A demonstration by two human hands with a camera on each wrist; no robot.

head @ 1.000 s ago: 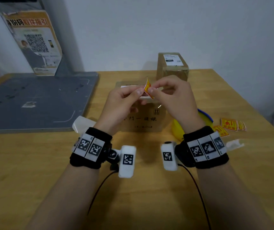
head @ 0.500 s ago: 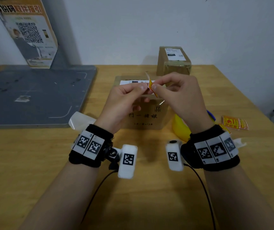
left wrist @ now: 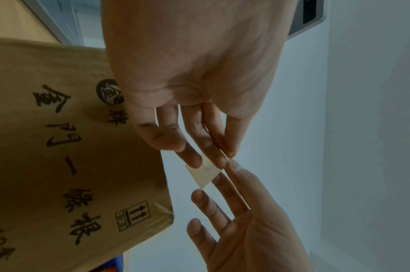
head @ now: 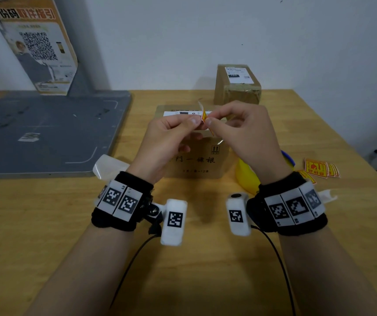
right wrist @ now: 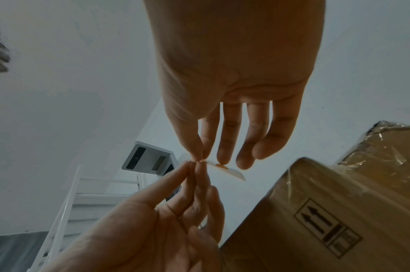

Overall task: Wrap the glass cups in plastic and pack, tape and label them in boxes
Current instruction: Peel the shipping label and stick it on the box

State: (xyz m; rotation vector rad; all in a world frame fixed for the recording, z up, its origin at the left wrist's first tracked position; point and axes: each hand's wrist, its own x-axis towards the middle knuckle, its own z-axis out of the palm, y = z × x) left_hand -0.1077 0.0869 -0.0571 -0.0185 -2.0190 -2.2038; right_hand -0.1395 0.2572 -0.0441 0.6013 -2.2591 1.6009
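Note:
Both hands are raised above a taped brown cardboard box (head: 194, 160) with black printed characters and a white shipping label on top. My left hand (head: 171, 135) and my right hand (head: 240, 131) pinch a small red-and-yellow sticker (head: 204, 116) between thumbs and forefingers. A white backing strip (head: 200, 107) curls up from the sticker. In the left wrist view the sticker (left wrist: 205, 172) shows its pale back side next to the box (left wrist: 67, 147). The sticker (right wrist: 225, 168) juts out from the fingertips in the right wrist view, above the box (right wrist: 327, 211).
A second taped box (head: 237, 84) with a white label stands at the table's back. More red-and-yellow stickers (head: 317, 168) lie at the right. A yellow and blue object (head: 246, 176) sits behind my right wrist. A grey mat (head: 46, 133) covers the left, with white plastic (head: 107, 166) near it.
The white backing has peeled a little further off the sticker as my fingertips work at its edge. Both hands stay above the box.

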